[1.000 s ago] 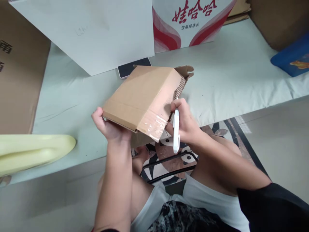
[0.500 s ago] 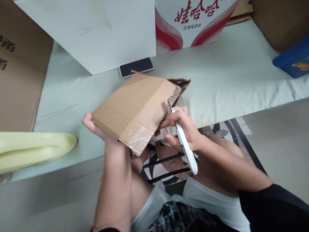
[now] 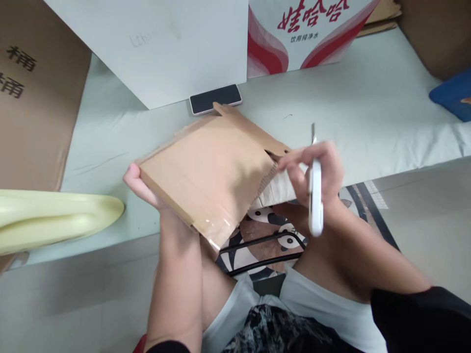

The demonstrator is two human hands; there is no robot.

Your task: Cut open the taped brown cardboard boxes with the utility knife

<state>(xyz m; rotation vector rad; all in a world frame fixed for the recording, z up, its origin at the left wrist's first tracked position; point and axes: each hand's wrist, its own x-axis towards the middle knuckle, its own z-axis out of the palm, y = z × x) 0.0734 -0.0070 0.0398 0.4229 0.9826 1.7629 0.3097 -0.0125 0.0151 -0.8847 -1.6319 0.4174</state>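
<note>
A flat brown cardboard box [image 3: 206,166] is held tilted above my lap, with a torn, corrugated right edge and clear tape on its near corner. My left hand [image 3: 142,189] grips its left side from beneath, the thumb showing at the corner and the other fingers hidden. At the torn edge, my right hand [image 3: 316,171] holds a white utility knife [image 3: 315,201], its short blade out and pointing away from me. The right fingertips touch a loose cardboard flap beside the opening.
Behind the box, a phone [image 3: 216,99] lies on the pale green cloth [image 3: 331,113], against a large white box [image 3: 176,54]. A red-and-white carton [image 3: 294,39] stands beside it. Left are a pale yellow object [image 3: 59,220] and a brown carton [image 3: 40,108]; right is a blue object [image 3: 452,95].
My right hand has moved right, pulling at the flap, and the knife now stands more upright. The box's torn side has opened wider and the box lies flatter to view.
</note>
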